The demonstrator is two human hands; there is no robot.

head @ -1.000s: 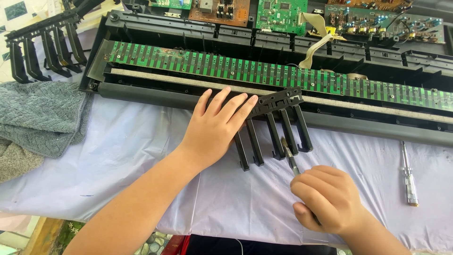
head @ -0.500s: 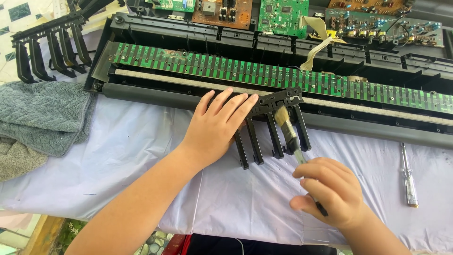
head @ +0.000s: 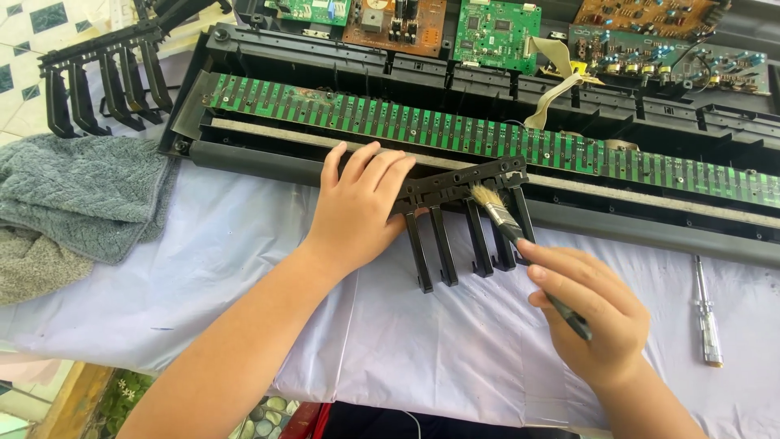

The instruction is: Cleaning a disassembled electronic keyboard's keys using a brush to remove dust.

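A black comb of several keyboard keys (head: pixel 455 219) lies on the white cloth (head: pixel 244 268), its bar leaning on the front edge of the opened keyboard case (head: pixel 260 162). My left hand (head: pixel 357 203) rests flat, fingers spread, on the left end of that key set and the case edge. My right hand (head: pixel 589 313) holds a small paintbrush (head: pixel 508 219) by its black handle. The pale bristles touch the key bar near its right end.
A long green contact board (head: pixel 422 130) runs along the case, with circuit boards (head: pixel 496 32) behind it. Another black key set (head: pixel 97 81) sits at far left above grey towels (head: pixel 73 203). A screwdriver (head: pixel 707 313) lies on the cloth at right.
My right hand has pushed the brush up from the key tips to the key bar. My left hand and the key set have stayed in place.
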